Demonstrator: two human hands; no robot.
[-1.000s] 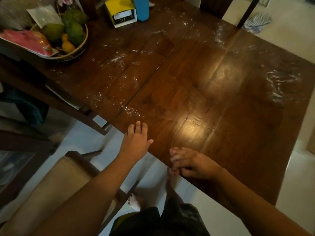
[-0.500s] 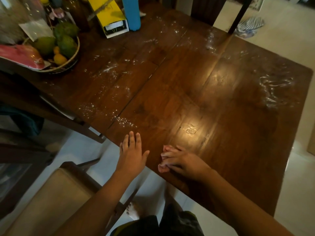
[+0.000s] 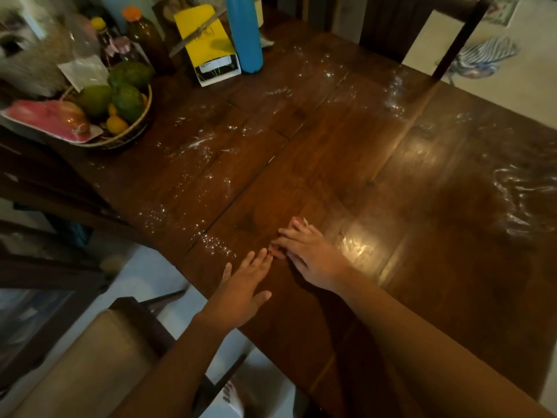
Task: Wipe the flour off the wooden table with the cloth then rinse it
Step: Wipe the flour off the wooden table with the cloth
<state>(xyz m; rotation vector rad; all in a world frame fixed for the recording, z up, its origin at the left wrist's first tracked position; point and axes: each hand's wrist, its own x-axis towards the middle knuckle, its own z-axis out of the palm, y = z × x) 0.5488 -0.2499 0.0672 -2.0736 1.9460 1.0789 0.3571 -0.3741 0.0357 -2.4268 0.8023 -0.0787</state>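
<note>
The flour (image 3: 211,242) is being shown as white specks and smears scattered over the wooden table (image 3: 331,182); no single long axis can be given for it, though one band of specks is being seen running along the near-left edge, just ahead of the left hand (image 3: 244,286). Further streaks (image 3: 199,143) are lying toward the fruit basket (image 3: 132,131), more near the far edge (image 3: 394,95), and a swirled patch (image 3: 518,200) is sitting at the right side. The table's boards are being seen running from the near-left edge toward the far right, with a seam crossing them.

The left hand is being held flat and released, fingers extended, palm down at the table's edge. The right hand (image 3: 310,254) is being pressed onto the wood just beside it, fingers together; whether a cloth is being held beneath it cannot be told.

A blue bottle (image 3: 244,34), a yellow box (image 3: 208,43) and capped jars are being kept at the far-left corner. The middle of the table is being left open. A chair (image 3: 99,357) is standing near the left edge, over pale floor tiles.
</note>
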